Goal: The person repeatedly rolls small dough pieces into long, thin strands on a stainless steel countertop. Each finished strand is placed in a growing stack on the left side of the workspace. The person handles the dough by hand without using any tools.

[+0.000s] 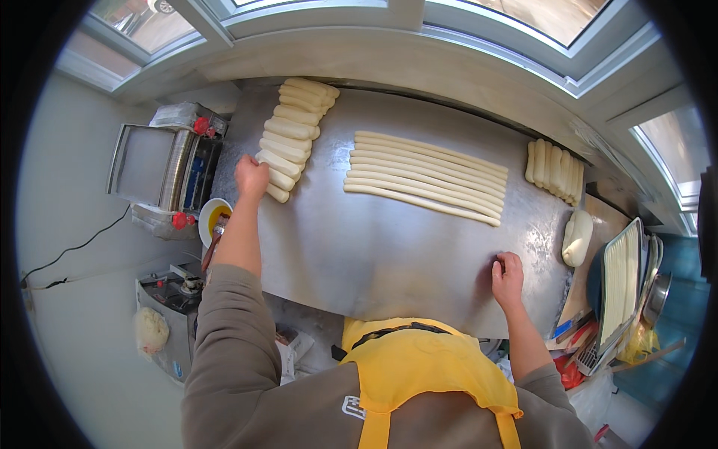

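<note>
My left hand (252,177) is at the left end of a stack of short, thick dough rolls (290,131), its fingers curled and its thumb against one roll. Whether the fingers grip that roll is hidden. Several long, thin dough strips (426,174) lie side by side across the middle of the steel worktable (387,252). Over the table's right front part is my right hand (509,280), with loosely bent fingers and nothing in it. More short dough rolls (554,171) sit at the back right, and a larger dough lump (577,238) rests by the right edge.
To the left stand a dough roller machine (174,168) with red knobs and a white bowl (207,210) of yellow liquid, a wood-handled brush (212,247) on it. At right, a tray (620,286) of dough strips leans upright near a metal bowl (657,297). Windows line the back.
</note>
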Demonstrator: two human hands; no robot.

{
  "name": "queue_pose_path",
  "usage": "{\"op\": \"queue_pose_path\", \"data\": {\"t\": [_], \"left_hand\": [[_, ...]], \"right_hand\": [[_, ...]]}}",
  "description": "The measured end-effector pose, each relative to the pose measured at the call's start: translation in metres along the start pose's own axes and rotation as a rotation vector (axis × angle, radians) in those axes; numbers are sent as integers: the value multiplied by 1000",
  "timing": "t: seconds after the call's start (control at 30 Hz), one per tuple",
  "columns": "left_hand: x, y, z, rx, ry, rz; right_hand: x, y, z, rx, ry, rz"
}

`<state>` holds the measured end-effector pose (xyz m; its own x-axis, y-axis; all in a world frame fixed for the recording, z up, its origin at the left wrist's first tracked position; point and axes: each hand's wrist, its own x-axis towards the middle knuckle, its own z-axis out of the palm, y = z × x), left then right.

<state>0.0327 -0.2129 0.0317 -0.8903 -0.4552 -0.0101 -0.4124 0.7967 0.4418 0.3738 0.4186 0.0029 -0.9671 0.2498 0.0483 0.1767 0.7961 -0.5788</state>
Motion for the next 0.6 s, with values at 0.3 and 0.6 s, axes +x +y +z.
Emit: {"op": "queue_pose_path", "data": {"t": [0.3,0.6], "left_hand": [[-133,85,-41,-157,-63,644],[-323,124,33,-679,-730,215]], "right_hand": [[1,-6,13,36,-4,178],[-5,-8,15,-28,101,40]]}}
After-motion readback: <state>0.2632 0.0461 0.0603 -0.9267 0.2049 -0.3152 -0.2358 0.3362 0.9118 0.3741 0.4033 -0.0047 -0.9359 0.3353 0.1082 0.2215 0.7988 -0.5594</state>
